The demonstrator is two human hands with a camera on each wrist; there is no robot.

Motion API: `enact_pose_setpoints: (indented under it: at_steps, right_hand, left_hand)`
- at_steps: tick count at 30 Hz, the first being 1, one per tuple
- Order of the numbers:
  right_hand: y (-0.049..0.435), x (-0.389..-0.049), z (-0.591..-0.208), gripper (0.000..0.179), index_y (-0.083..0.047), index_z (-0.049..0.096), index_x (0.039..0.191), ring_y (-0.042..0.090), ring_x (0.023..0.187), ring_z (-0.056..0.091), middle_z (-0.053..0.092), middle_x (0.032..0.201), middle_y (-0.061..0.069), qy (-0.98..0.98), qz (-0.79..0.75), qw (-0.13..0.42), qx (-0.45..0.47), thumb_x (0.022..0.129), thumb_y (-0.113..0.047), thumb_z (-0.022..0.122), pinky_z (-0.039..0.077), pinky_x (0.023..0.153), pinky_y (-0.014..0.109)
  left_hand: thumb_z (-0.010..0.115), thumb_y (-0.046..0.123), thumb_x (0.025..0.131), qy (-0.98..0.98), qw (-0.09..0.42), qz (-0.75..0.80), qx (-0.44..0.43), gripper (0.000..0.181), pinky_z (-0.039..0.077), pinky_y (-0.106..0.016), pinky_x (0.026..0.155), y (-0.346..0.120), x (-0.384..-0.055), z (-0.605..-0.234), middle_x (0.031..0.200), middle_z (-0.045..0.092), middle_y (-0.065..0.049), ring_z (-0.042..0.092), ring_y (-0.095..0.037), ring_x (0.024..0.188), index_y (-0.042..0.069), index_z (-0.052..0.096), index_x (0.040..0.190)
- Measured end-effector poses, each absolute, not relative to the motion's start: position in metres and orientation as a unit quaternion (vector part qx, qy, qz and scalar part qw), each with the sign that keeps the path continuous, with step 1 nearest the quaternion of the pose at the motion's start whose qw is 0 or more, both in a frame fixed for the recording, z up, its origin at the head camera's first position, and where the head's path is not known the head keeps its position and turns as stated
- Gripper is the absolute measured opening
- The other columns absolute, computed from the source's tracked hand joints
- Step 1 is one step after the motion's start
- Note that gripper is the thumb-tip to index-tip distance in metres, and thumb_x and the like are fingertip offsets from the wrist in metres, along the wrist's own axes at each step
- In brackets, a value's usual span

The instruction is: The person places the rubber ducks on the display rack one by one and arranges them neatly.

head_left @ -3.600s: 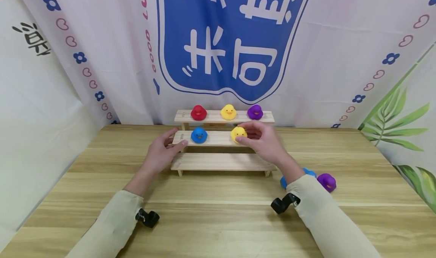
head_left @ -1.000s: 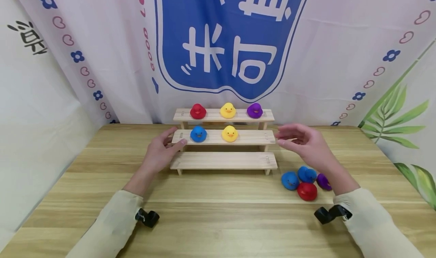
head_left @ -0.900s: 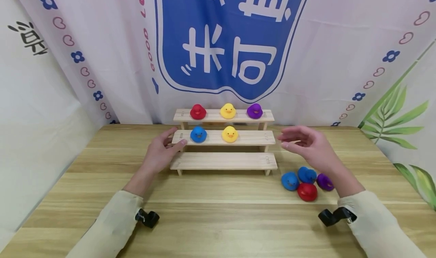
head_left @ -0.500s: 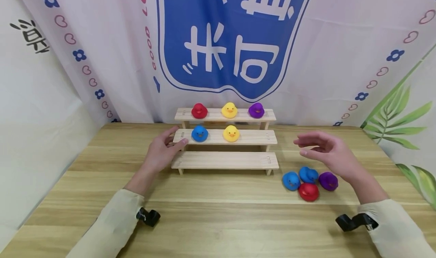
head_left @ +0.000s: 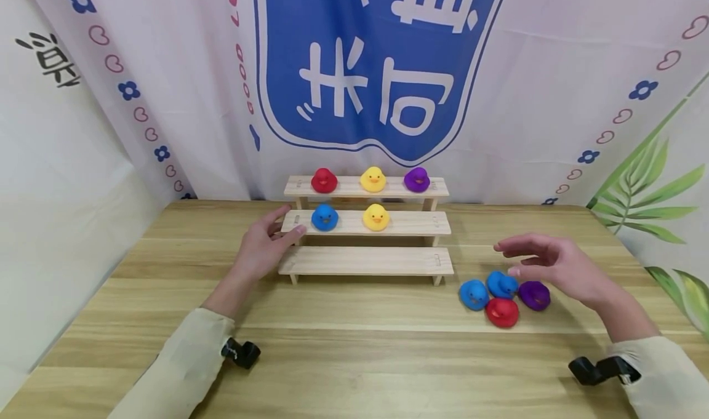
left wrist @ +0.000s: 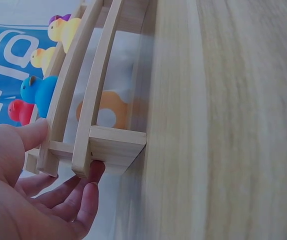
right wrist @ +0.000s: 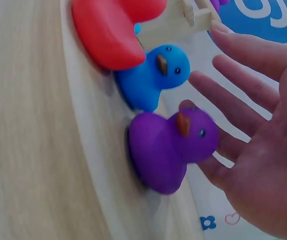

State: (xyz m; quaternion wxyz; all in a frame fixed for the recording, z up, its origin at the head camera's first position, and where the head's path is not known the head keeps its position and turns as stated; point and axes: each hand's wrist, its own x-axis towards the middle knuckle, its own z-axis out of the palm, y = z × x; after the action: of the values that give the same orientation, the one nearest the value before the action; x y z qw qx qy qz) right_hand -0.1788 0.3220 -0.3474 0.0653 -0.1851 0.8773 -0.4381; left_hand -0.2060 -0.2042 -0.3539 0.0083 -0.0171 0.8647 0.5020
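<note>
Moved: right hand (head_left: 559, 268), from the yellow duck (head_left: 376, 218) out to beside the loose purple duck (head_left: 534, 296).
Table (head_left: 354, 357): a cluster right of the rack (head_left: 365, 261); red duck (head_left: 502, 313) nearest, then blue duck (head_left: 474, 295), the purple one, and far blue duck (head_left: 501, 284), its beak pointing near-right.
Right hand: released, fingers loosely extended; contact unclear.
Left hand (head_left: 267, 243): grasping the rack's left end.
Rack: three tiers, long axis left to right.
Middle tier (head_left: 412, 222): shelf blue duck (head_left: 324, 218) and yellow duck, beaks toward the person.
Top tier (head_left: 348, 187): three ducks, red (head_left: 324, 180), yellow (head_left: 373, 179), purple (head_left: 416, 179).
</note>
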Motion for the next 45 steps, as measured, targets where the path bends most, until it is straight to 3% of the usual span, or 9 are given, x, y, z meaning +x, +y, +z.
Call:
enact_pose_setpoints:
  at_steps: [5, 12, 25, 31, 39, 45]
  right_hand:
    - [0.33, -0.177, -0.354, 0.049, -0.016, 0.064, 0.143, 0.006, 0.124, 0.067, 0.066, 0.146, 0.013, 0.883, -0.424, 0.115, -0.168, 0.098, -0.024, 0.078, 0.056, 0.094, 0.019]
    - [0.334, -0.178, -0.361, 0.052, -0.015, 0.063, 0.145, 0.004, 0.124, 0.066, 0.064, 0.147, 0.016, 0.884, -0.416, 0.137, -0.161, 0.097, -0.027, 0.079, 0.055, 0.095, 0.017]
    - [0.335, -0.178, -0.367, 0.045, -0.021, 0.072, 0.135, -0.003, 0.118, 0.063, 0.071, 0.14, 0.006, 0.887, -0.392, 0.136, -0.202, 0.091, -0.024, 0.084, 0.053, 0.096, 0.02]
    - [0.338, -0.177, -0.37, 0.042, -0.024, 0.074, 0.131, -0.007, 0.12, 0.058, 0.068, 0.145, 0.01, 0.892, -0.374, 0.131, -0.219, 0.09, -0.024, 0.084, 0.051, 0.095, 0.021]
    - [0.336, -0.177, -0.372, 0.035, -0.021, 0.075, 0.128, 0.001, 0.112, 0.064, 0.073, 0.133, 0.008, 0.889, -0.382, 0.122, -0.219, 0.094, -0.02, 0.082, 0.053, 0.09, 0.021]
    - [0.331, -0.178, -0.369, 0.034, -0.016, 0.072, 0.132, -0.001, 0.113, 0.065, 0.071, 0.133, 0.01, 0.894, -0.389, 0.107, -0.192, 0.099, -0.023, 0.077, 0.055, 0.093, 0.019]
  left_hand:
    - [0.067, 0.044, 0.104, 0.859, 0.013, 0.511, -0.02, 0.078, 0.048, -0.052, 0.118, -0.204, -0.206, -0.354, 0.163, 0.049, -0.021, 0.055, -0.038, 0.145, 0.016, 0.032, 0.168]
    - [0.067, 0.044, 0.104, 0.859, 0.016, 0.511, -0.023, 0.079, 0.048, -0.052, 0.118, -0.204, -0.205, -0.354, 0.164, 0.048, -0.022, 0.054, -0.039, 0.145, 0.016, 0.031, 0.169]
    - [0.067, 0.043, 0.105, 0.859, 0.012, 0.512, -0.018, 0.078, 0.047, -0.052, 0.119, -0.205, -0.205, -0.352, 0.164, 0.048, -0.022, 0.055, -0.039, 0.144, 0.016, 0.032, 0.168]
    - [0.068, 0.045, 0.104, 0.857, 0.018, 0.514, -0.025, 0.079, 0.047, -0.052, 0.119, -0.204, -0.204, -0.354, 0.164, 0.047, -0.021, 0.054, -0.039, 0.145, 0.018, 0.032, 0.168]
    - [0.067, 0.045, 0.104, 0.86, 0.015, 0.51, -0.025, 0.078, 0.046, -0.052, 0.119, -0.203, -0.205, -0.355, 0.164, 0.047, -0.021, 0.053, -0.039, 0.145, 0.017, 0.032, 0.168]
    - [0.067, 0.045, 0.104, 0.86, 0.015, 0.509, -0.026, 0.079, 0.047, -0.052, 0.119, -0.204, -0.205, -0.354, 0.163, 0.048, -0.021, 0.054, -0.038, 0.144, 0.018, 0.032, 0.168]
